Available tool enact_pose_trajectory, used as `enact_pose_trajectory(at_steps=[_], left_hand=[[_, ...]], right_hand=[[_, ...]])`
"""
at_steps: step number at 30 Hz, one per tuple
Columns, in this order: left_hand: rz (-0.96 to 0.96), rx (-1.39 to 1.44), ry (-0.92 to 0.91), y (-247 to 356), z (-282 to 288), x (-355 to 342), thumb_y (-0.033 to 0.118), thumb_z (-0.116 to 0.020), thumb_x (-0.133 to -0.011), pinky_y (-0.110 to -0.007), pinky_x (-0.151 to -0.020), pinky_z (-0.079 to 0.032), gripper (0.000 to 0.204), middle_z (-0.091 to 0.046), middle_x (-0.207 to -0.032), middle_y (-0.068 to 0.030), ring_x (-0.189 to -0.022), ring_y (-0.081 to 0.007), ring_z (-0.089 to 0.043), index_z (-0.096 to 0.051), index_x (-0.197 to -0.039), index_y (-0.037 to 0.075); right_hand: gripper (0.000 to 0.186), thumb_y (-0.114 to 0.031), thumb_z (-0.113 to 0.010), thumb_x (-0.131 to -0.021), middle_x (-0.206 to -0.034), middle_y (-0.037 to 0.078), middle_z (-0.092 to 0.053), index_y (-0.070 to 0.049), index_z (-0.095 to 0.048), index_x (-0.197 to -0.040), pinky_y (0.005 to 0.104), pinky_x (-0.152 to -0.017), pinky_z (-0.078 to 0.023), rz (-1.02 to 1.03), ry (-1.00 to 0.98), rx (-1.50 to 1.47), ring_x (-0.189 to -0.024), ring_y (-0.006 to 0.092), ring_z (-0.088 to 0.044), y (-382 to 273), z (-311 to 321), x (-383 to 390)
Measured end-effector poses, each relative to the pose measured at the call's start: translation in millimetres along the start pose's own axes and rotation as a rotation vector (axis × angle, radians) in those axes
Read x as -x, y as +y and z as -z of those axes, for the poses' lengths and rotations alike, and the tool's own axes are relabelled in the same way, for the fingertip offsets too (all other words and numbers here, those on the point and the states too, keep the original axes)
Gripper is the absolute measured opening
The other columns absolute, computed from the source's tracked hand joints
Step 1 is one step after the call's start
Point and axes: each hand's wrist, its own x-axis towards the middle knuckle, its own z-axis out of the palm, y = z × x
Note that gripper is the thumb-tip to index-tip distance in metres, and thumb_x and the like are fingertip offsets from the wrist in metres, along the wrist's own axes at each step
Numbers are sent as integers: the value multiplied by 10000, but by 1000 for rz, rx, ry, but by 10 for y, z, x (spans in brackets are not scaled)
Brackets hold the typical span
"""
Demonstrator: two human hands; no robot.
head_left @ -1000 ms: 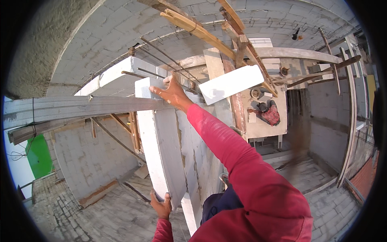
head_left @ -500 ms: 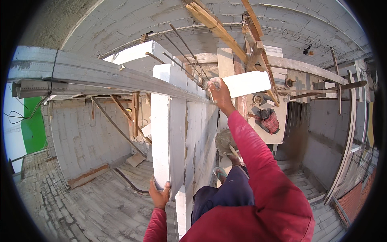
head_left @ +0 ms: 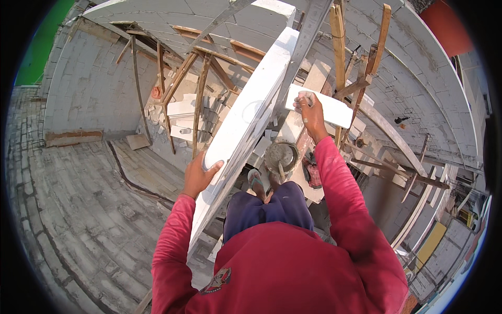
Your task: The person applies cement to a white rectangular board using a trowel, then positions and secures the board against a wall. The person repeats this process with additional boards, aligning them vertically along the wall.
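Observation:
A long white block (head_left: 250, 107) lies along the top of the wall, tilting up to the right. My left hand (head_left: 201, 175) grips its near end, thumb on the top face and fingers around the outer side. A faint round mark shows on that face. Across the wall, my right hand (head_left: 312, 112) is closed over a flat white slab (head_left: 337, 113), its fingers curled together. What the fingers hold is hidden. A round bucket (head_left: 294, 149) of grey mortar stands below, between my hands, with a handle sticking out of it.
A metal beam (head_left: 300, 52) rises past the block's far end. Timber props (head_left: 201, 99) stand left of the wall above stacked white blocks (head_left: 182, 108); upright timbers (head_left: 337, 42) stand at right. A person in red (head_left: 312, 175) is partly hidden below my right forearm.
The view has turned, so the wall now slants to the right. My left hand is still at the block's near end. My right hand now covers more of the white slab.

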Motion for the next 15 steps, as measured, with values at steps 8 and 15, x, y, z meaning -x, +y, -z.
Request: enact_pose_trajectory(at_steps=[8, 15], left_hand=[[-79, 108, 87, -171, -76, 70, 489, -795, -921, -504, -892, -540, 620, -732, -1102, -275, -1034, -455, -705, -656, -1235, -27], [-157, 7, 159, -206, -11, 376, 445, -797, -927, -499, -918, -527, 669, -670, -1202, -299, -1114, -475, -660, -580, -1316, -54]], right_hand=[[208, -115, -572, -1081, -1066, 112, -681, 30, -621, -1221, 323, -794, -613, -8, 163, -189, -907, 199, -707, -113, -362, -424], [407, -270, -511, -1104, -1213, 159, -681, 57, -593, -1332, 408, -892, -586, 119, 201, 102, -1055, 276, -692, -412, 55, -1496]])
